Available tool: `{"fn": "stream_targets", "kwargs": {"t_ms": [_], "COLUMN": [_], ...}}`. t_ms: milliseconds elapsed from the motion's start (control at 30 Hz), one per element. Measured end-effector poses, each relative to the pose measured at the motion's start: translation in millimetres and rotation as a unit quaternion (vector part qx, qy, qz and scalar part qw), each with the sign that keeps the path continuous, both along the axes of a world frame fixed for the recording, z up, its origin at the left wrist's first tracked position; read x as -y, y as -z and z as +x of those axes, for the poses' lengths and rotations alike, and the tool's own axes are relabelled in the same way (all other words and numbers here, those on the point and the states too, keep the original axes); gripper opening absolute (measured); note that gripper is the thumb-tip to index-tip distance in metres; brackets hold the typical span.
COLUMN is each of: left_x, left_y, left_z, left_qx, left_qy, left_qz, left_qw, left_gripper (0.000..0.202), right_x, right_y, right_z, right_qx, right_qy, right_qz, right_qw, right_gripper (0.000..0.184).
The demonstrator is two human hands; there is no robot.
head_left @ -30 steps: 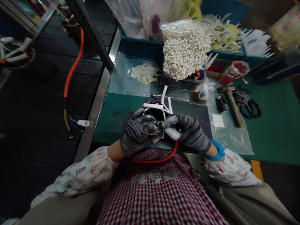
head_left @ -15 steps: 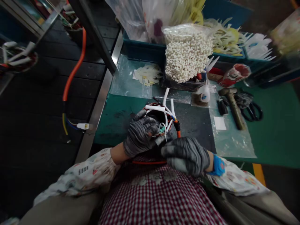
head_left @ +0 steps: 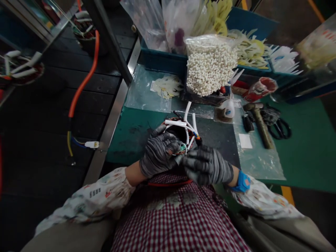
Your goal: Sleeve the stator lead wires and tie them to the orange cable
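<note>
My left hand [head_left: 159, 152], in a grey striped glove, is shut around the edge of a copper-wound motor stator [head_left: 180, 131]. White sleeved wires [head_left: 175, 123] rise from the stator, and thin coloured leads [head_left: 181, 149] lie between my hands. My right hand [head_left: 207, 165], gloved the same, sits just beside the stator with its fingers closed toward those leads. An orange cable [head_left: 170, 183] passes beneath that hand, and its grip on the cable is hidden. A blue wristband [head_left: 243, 182] circles my right wrist.
The stator is held over a green work mat [head_left: 131, 147]. Beyond it are a bag of small white parts [head_left: 211, 66], blue bins [head_left: 162, 59], a hammer [head_left: 258, 124] and black scissors [head_left: 280, 127]. Another orange cable [head_left: 84, 77] lies on the dark surface at left.
My right hand has moved away from the stator and back, now lying closer to it. The orange cable loop has shrunk against my body, and the view has drifted slightly.
</note>
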State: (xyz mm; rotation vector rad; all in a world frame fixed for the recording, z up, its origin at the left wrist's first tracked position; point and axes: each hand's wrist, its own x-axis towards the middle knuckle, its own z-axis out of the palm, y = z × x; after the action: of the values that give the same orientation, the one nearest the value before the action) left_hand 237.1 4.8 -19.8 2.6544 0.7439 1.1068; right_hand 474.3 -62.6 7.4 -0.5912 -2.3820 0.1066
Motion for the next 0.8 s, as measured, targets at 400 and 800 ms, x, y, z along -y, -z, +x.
{"fn": "stream_targets", "kwargs": {"t_ms": [400, 800], "left_x": [-13.8, -39.2], "left_y": [3.7, -53.9], "left_z": [-15.8, -47.6], "left_qx": [-0.026, -0.205], "left_qy": [0.077, 0.149], "left_qz": [0.047, 0.16], "left_qw": [0.996, 0.954], "left_gripper": [0.011, 0.03], "right_x": [-51.8, -88.8], "right_y": [-6.2, 16.5], "right_z": [-24.8, -2.1], "right_qx": [-0.223, -0.161], "right_qy": [0.335, 0.171], "right_qz": [-0.234, -0.355], "right_qw": [0.885, 0.905], "right_gripper": [0.016, 0.046]}}
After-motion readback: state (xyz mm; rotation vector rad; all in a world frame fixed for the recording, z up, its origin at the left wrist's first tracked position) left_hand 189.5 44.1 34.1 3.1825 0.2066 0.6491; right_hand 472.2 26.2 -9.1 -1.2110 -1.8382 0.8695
